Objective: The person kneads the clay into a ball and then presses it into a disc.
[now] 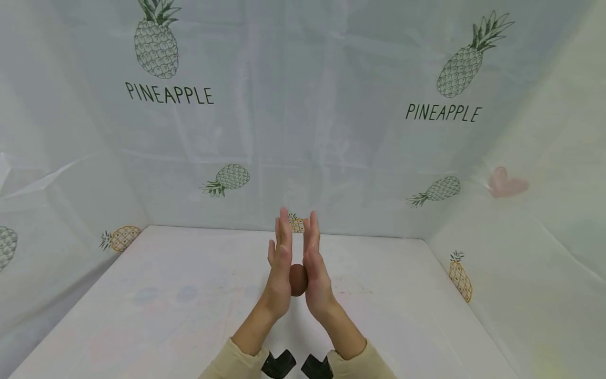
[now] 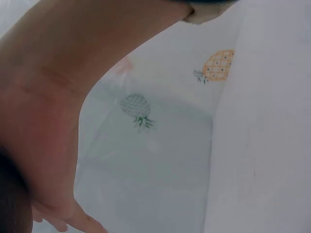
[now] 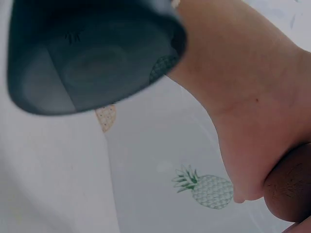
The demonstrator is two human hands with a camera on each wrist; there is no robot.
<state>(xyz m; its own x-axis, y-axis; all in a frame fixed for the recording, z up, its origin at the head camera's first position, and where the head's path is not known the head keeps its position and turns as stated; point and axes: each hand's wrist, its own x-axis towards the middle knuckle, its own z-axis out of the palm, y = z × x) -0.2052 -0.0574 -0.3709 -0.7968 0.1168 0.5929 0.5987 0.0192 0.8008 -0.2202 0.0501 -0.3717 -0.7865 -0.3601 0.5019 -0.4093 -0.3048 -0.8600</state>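
Observation:
A smooth brown ball (image 1: 298, 280), clay-like in look, sits between two facing palms in the head view. My left hand (image 1: 278, 276) touches its left side, fingers straight and pointing up and away. On the other side, my right hand (image 1: 318, 276) presses flat against it, its fingers straight too. Fine creases mark the ball (image 3: 290, 187) in the right wrist view, where the left hand (image 3: 252, 145) lies against it. In the left wrist view the right hand (image 2: 41, 160) fills the left side, and the dark ball (image 2: 14, 206) shows at the lower corner.
Beneath the hands spreads a white table (image 1: 189, 316) with faint coloured stains. A pale curtain (image 1: 303, 116) printed with pineapples surrounds it at the back and sides. Black wrist cameras (image 1: 278, 363) sit at both beige sleeves (image 1: 362, 363).

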